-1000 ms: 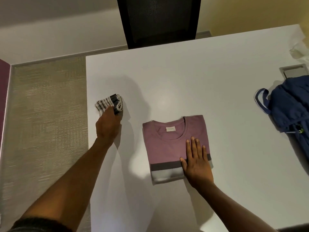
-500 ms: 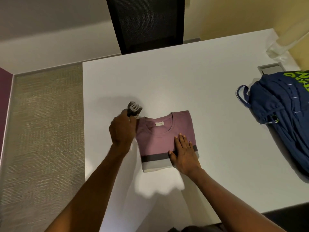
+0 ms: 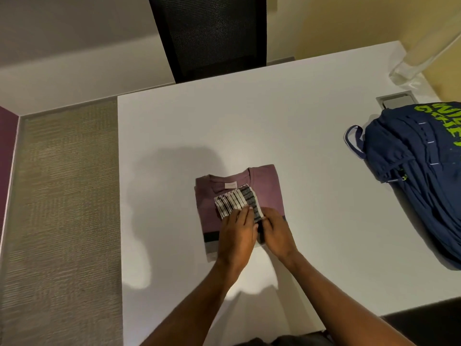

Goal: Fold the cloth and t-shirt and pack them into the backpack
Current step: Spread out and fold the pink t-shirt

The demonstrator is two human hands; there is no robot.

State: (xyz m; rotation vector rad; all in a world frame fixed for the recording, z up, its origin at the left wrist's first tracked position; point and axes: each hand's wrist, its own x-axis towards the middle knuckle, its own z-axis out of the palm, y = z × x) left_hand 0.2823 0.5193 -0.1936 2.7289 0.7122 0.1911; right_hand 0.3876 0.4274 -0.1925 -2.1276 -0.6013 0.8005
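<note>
Right now the left hand (image 3: pixel 235 237) is lying flat, its fingers (image 3: pixel 245 216) stretching out straight and side by side, pressing down on the near edge of the cloth (image 3: pixel 235 201). No grip on that side, just pressing. Right hand (image 3: pixel 278 232) is sitting just beside it; its fingers are curling in at the cloth's near-right corner and pinching the edge there. How much fabric is sitting in that pinch, cannot tell: the knuckles are covering it.

Cloth: folded to a small rectangle, black-and-white stripes, one darker finely printed band along its right side. It is lying tilted on top of the t-shirt (image 3: pixel 267 193), roughly mid-panel, its far corner reaching up near the neck label (image 3: pixel 231 185).

T-shirt: folded into a neat block, mauve, collar pointing away from the person, dark stripe and grey band showing at the near end, partly under the hands. It is resting flat on the white desk (image 3: pixel 274 126), about centre, toward the person's side.

Backpack (image 3: pixel 419 176): navy with green lettering, lying on the desk's right side, well apart from the t-shirt, running out of frame on the right. Its carry loop (image 3: pixel 353 138) is pointing left toward the middle of the desk.

Beyond it a metal cable hatch (image 3: pixel 396 100) is sitting flush in the desk. Black mesh chair (image 3: pixel 214 33) is standing at the far edge.
</note>
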